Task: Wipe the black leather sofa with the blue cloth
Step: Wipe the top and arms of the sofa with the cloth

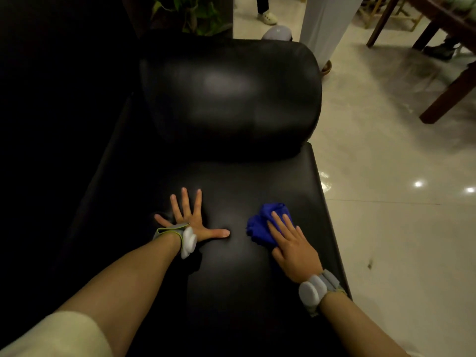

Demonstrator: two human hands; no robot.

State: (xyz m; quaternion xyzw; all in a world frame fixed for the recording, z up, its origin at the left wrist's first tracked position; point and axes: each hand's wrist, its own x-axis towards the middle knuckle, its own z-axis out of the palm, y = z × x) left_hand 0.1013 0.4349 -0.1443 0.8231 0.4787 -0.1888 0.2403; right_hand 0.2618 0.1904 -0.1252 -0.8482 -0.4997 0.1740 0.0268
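The black leather sofa (231,104) is glossy and smooth, catching pale patches of light on its fat, rounded cushion at the far end; its flat seat stretches toward the viewer, dark and faintly sheened, with its right edge running along the pale tiled floor; the blue cloth (260,225) is a vivid royal blue, bunched and crumpled into soft folds; it lies on the seat near the right edge, partly covered and pressed flat against the leather.
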